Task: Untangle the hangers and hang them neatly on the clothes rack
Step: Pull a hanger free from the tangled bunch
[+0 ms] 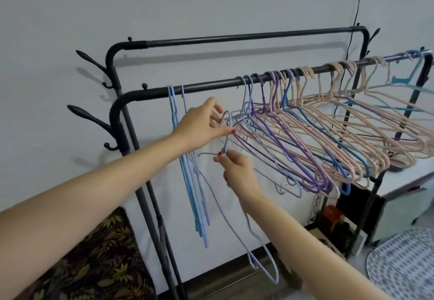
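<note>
Freeing a pale lilac wire hanger (237, 208) from the tangled pink, purple and blue bunch (328, 135) beyond our hands, we pinch its neck with the right hand (237, 170); the left hand (202, 123) grips its hook, below the black metal rack rail (211, 87). Next, we judge, comes unhooking it cleanly.

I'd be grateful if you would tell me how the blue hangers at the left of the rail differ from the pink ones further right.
The blue hangers hang straight down, few and apart; the pink hangers are many, splayed outward and interlocked with purple and blue ones. Both hook onto the front rail, and neither hand touches them.
</note>
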